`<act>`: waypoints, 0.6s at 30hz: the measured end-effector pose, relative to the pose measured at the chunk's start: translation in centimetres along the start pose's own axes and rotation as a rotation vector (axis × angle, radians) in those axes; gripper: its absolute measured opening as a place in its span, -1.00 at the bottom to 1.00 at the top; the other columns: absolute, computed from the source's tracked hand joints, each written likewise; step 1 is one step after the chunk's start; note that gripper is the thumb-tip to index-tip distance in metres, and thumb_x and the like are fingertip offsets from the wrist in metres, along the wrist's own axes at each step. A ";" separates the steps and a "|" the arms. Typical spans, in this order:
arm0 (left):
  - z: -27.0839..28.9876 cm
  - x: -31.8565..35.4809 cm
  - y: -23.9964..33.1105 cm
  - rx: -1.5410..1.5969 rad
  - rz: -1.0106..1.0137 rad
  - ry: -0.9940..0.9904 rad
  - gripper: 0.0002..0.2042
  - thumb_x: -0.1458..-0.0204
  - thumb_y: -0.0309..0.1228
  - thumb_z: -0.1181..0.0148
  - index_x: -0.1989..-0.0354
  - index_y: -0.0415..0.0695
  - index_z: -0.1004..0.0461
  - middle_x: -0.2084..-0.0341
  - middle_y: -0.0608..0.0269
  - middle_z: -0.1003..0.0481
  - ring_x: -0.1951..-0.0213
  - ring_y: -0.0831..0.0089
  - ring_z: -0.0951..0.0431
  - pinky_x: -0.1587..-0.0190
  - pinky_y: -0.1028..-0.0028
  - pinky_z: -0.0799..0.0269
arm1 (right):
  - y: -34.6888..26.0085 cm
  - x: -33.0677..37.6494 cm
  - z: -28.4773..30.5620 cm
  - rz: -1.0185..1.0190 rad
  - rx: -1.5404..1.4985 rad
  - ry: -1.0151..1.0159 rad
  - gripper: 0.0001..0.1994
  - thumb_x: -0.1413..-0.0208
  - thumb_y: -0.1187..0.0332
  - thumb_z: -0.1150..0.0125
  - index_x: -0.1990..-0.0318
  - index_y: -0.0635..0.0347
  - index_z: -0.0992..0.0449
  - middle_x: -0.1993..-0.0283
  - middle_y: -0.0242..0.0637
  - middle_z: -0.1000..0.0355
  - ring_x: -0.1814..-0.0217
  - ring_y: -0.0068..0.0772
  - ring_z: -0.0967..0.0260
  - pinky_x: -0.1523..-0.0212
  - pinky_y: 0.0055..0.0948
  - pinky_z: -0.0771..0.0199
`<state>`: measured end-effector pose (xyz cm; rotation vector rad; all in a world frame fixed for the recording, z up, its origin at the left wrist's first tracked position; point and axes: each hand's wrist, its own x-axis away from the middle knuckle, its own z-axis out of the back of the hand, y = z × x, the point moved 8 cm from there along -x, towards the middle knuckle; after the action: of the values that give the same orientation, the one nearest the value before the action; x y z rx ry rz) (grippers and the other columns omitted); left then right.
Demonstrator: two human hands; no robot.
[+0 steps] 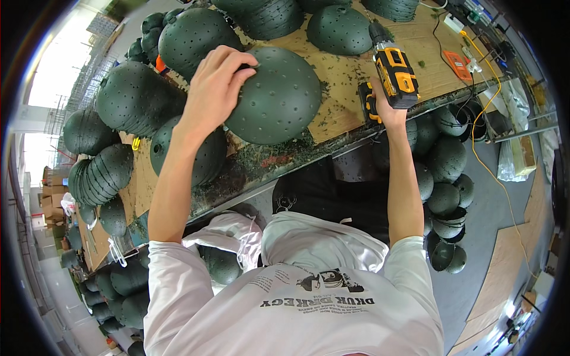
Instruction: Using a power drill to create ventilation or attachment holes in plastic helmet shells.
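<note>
A dark green plastic dome (274, 98) lies rounded side up on the workbench near its front edge, dotted with small dimples. My left hand (218, 83) is at its upper left rim, fingers bent and thumb pressed in against the dome. To the right, my right hand (389, 105) is wrapped round the handle of a yellow and black cordless drill (396, 71). The drill is upright over the bench, apart from the dome, its chuck pointing away from me. Another dome (199, 155) sits under my left forearm, partly hidden.
Stacked perforated domes (135, 98) crowd the bench's left side, with more domes (338, 31) at the back. Green shavings litter the cardboard-covered bench top (347, 89). An orange tool (457, 64) and a yellow cable (496, 89) lie at the right. Piled domes (446, 160) stand below the bench.
</note>
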<state>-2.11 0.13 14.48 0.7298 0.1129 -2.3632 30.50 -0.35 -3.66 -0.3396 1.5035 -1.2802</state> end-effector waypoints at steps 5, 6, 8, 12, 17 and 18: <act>0.3 -3.5 -2.5 0.020 -0.038 0.036 -0.88 -0.27 -0.49 -0.19 0.06 -0.13 -0.55 0.16 0.16 -0.50 0.14 0.15 -0.53 0.04 0.34 -0.44 | 1.5 0.5 1.2 -0.104 -0.086 0.069 -0.72 -0.09 0.51 -0.39 0.03 0.32 -0.55 0.11 -0.25 -0.59 0.09 -0.36 -0.53 0.04 -0.31 -0.55; -0.3 -4.9 -3.2 0.022 -0.044 0.038 -0.88 -0.27 -0.49 -0.19 0.06 -0.13 -0.55 0.16 0.16 -0.50 0.14 0.15 -0.53 0.04 0.34 -0.44 | 1.1 0.5 1.0 -0.082 -0.056 0.074 -0.73 -0.08 0.51 -0.38 0.05 0.31 -0.56 0.13 -0.24 -0.60 0.10 -0.33 -0.54 0.04 -0.31 -0.54; -2.5 -8.6 -3.7 -0.006 -0.124 0.061 -0.89 -0.30 -0.44 -0.15 0.06 -0.09 -0.53 0.16 0.16 -0.51 0.08 0.13 -0.54 0.01 0.30 -0.46 | 1.1 0.3 1.3 -0.034 -0.027 0.073 -0.74 -0.08 0.52 -0.37 0.05 0.32 -0.56 0.13 -0.23 -0.60 0.10 -0.29 -0.55 0.03 -0.29 -0.54; -7.1 -15.7 -3.5 0.055 -0.235 0.082 -0.88 -0.29 -0.36 -0.16 0.14 -0.13 -0.46 0.25 -0.01 -0.41 0.12 -0.05 -0.47 0.06 0.12 -0.40 | -0.1 0.7 1.2 -0.043 0.006 0.115 -0.68 -0.06 0.51 -0.37 0.00 0.30 -0.57 0.06 -0.16 -0.61 0.02 -0.20 -0.58 -0.03 -0.25 -0.55; -14.3 -21.7 -3.6 -0.053 -0.172 0.012 -0.92 -0.28 -0.42 -0.12 0.13 -0.11 -0.45 0.20 -0.03 -0.39 0.06 -0.09 -0.44 0.02 0.05 -0.40 | 0.3 1.1 1.2 -0.093 -0.038 0.130 -0.69 -0.09 0.48 -0.36 -0.01 0.29 -0.56 0.07 -0.18 -0.61 0.02 -0.20 -0.59 -0.01 -0.27 -0.55; -15.2 -22.3 -3.6 -0.044 -0.181 0.017 -0.92 -0.28 -0.42 -0.12 0.13 -0.11 -0.45 0.20 -0.03 -0.39 0.06 -0.09 -0.44 0.02 0.05 -0.40 | 0.0 1.1 1.3 -0.075 -0.058 0.139 -0.70 -0.10 0.48 -0.35 0.00 0.29 -0.57 0.08 -0.19 -0.62 0.02 -0.19 -0.59 -0.01 -0.27 -0.55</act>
<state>17.02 19.49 13.21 0.7466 0.2470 -2.5173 31.12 -1.88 -4.07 -0.3539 1.6609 -1.3444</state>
